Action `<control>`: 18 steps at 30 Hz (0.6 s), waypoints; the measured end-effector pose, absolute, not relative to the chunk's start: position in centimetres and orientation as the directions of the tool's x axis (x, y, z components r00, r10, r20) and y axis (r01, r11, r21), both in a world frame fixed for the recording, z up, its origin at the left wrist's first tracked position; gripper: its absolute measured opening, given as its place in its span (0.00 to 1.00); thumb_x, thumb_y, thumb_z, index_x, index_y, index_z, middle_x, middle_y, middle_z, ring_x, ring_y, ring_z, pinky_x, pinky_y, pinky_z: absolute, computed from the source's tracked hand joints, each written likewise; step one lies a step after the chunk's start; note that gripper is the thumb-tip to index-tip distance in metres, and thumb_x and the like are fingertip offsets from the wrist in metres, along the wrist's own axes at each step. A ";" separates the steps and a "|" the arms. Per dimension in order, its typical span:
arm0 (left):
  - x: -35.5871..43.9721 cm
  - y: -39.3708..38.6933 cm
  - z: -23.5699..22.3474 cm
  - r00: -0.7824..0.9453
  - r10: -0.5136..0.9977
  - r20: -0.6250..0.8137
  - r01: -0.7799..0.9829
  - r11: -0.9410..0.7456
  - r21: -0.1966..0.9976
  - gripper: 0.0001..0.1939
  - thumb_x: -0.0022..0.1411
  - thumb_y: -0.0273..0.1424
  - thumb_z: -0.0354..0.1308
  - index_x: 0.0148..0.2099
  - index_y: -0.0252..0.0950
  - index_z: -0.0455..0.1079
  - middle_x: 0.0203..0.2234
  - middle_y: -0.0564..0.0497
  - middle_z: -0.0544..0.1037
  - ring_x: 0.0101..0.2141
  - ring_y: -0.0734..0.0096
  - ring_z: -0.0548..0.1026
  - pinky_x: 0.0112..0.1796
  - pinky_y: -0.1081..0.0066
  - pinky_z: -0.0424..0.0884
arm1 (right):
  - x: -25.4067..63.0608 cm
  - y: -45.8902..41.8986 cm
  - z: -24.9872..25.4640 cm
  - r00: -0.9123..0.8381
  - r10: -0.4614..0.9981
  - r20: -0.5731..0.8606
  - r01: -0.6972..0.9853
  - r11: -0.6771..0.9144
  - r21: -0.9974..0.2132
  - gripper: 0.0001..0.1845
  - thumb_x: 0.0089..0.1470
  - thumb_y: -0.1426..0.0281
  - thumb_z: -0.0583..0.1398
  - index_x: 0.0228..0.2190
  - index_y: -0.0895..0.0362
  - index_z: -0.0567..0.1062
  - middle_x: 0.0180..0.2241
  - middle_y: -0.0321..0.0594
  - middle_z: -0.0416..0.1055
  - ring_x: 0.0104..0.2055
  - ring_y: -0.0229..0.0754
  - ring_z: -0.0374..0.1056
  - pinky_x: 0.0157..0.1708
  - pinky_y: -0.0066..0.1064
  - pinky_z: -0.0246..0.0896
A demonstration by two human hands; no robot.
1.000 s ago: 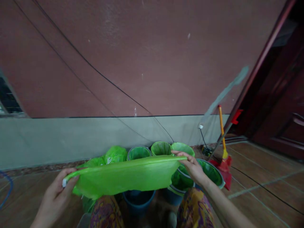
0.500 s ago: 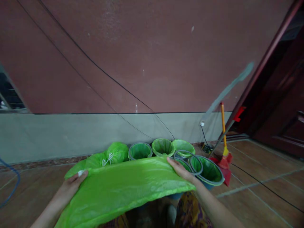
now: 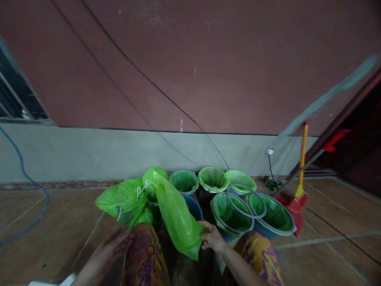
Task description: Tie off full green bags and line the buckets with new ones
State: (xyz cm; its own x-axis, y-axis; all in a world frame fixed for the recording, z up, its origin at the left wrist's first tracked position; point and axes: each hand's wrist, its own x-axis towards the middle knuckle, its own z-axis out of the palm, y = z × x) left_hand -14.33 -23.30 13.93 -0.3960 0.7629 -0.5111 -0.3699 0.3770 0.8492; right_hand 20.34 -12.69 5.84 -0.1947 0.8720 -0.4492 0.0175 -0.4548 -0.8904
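A green plastic bag [image 3: 177,218] hangs loosely above my lap, its far end billowing up to the left. My right hand [image 3: 212,236] is closed on the bag's right edge. My left hand [image 3: 116,244] is off the bag beside my left knee, slightly blurred, its fingers stretched out and holding nothing. Behind the bag, partly covered by it, stands a blue bin [image 3: 193,207] with no liner visible. Tied green bags [image 3: 122,196] with white strings lie to the left.
Bins with green liners, among them a grey-rimmed bin [image 3: 232,212], stand along the wall. A loose grey ring [image 3: 230,202] rests across two rims. At right are a red dustpan [image 3: 296,208] and a yellow handle [image 3: 303,159]. A blue hose [image 3: 22,167] runs at left.
The bag, earlier stretched wide between both hands, now hangs from my right hand alone. My left hand has let go and lowered. The view has shifted slightly left.
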 end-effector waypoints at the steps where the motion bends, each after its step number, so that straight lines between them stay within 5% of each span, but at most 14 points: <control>1: -13.4 -22.7 14.3 -0.377 0.779 -0.501 -0.354 0.379 0.855 0.27 0.47 0.29 0.74 0.51 0.34 0.75 0.41 0.42 0.86 0.43 0.58 0.83 0.42 0.70 0.79 | 19.7 -12.4 6.1 -0.167 0.880 -0.445 0.006 -0.450 -0.893 0.31 0.30 0.73 0.60 0.43 0.56 0.73 0.14 0.21 0.63 0.13 0.32 0.55 0.16 0.26 0.61; 7: -5.3 -20.7 14.1 -0.363 0.718 -0.594 -0.377 0.469 0.798 0.40 0.52 0.40 0.72 0.64 0.38 0.65 0.56 0.37 0.77 0.50 0.50 0.80 0.52 0.58 0.75 | 17.9 -12.4 8.4 -0.131 0.873 -0.471 -0.219 -0.488 -0.845 0.27 0.31 0.71 0.63 0.41 0.58 0.79 0.12 0.24 0.62 0.15 0.32 0.58 0.22 0.28 0.65; 12: -0.1 -19.3 11.6 0.062 0.529 -0.846 -0.633 0.676 0.376 0.52 0.62 0.63 0.44 0.72 0.28 0.48 0.61 0.24 0.69 0.59 0.39 0.72 0.57 0.41 0.66 | 18.1 -14.4 10.7 -0.147 0.846 -0.512 -0.392 -0.525 -0.755 0.18 0.29 0.70 0.67 0.30 0.59 0.81 0.15 0.28 0.64 0.19 0.32 0.60 0.27 0.29 0.68; 15: 0.6 -17.2 11.4 0.159 0.585 -0.795 -0.715 0.623 0.316 0.55 0.58 0.67 0.41 0.70 0.27 0.53 0.58 0.26 0.73 0.58 0.34 0.72 0.54 0.39 0.67 | 19.0 -16.3 11.2 -0.151 0.861 -0.485 -0.360 -0.505 -0.785 0.14 0.31 0.70 0.65 0.28 0.57 0.81 0.22 0.33 0.68 0.23 0.34 0.62 0.27 0.31 0.69; 18: 0.1 -16.1 12.4 0.110 0.715 -0.691 -0.722 0.535 0.439 0.49 0.57 0.66 0.48 0.64 0.31 0.65 0.53 0.32 0.79 0.54 0.35 0.76 0.52 0.43 0.72 | 20.6 -18.2 11.2 -0.269 0.835 -0.480 -0.149 -0.528 -0.836 0.09 0.33 0.68 0.63 0.23 0.56 0.80 0.27 0.37 0.72 0.26 0.38 0.64 0.25 0.30 0.66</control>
State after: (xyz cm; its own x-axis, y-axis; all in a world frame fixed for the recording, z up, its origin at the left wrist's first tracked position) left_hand 0.06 -16.08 12.39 0.1098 0.7147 -0.6908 -0.7218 0.5351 0.4389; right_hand 20.58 -18.24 11.25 -0.2686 0.8354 -0.4796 -0.1493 -0.5280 -0.8360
